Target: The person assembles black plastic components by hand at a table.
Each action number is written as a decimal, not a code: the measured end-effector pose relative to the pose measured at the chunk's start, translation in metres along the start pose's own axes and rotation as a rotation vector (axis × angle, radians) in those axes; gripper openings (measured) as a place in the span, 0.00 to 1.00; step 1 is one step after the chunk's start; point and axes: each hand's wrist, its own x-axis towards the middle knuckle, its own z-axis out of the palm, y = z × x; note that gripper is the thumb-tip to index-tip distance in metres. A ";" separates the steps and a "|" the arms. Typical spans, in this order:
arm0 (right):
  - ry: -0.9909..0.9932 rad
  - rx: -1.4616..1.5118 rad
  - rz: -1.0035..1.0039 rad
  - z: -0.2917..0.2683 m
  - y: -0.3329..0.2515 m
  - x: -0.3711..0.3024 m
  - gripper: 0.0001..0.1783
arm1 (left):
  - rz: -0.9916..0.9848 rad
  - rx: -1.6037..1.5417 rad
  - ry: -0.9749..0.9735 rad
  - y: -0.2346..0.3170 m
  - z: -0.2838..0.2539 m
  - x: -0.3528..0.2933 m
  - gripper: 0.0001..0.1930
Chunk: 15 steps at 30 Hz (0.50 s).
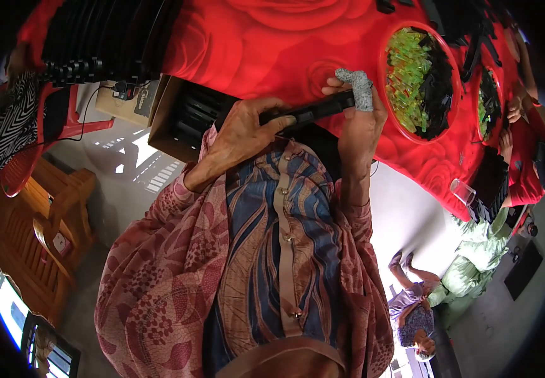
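A long black plastic piece (316, 111), shaped like a bar, spans the space between my hands above the table's near edge. My left hand (247, 129) is wrapped round one end, thumb on top. Around the other end the fingers of my right hand (362, 120) are closed, and speckled grey cloth (357, 87) covers at least one of them. Beside my right hand is a red round basin (388, 82) with many small yellow-green translucent pieces (407, 75) on one side and black pieces (436, 88) on the other.
Black parts (102, 38) are stacked at the far left. Below the table edge stands a cardboard box (162, 135) holding black pieces. A second basin (498, 94), a clear cup (462, 191) and a co-worker in red (527, 170) are at right. Wooden furniture (33, 233) is at left.
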 end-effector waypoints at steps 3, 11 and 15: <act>0.066 0.151 -0.023 0.007 0.000 0.003 0.12 | -0.029 -0.033 -0.078 0.006 0.000 -0.003 0.09; 0.076 0.238 -0.012 0.010 0.002 0.009 0.10 | 0.089 -0.118 -0.189 -0.002 0.015 -0.007 0.11; 0.095 0.273 -0.041 0.008 0.001 0.011 0.10 | 0.093 -0.052 -0.166 0.004 0.018 -0.002 0.11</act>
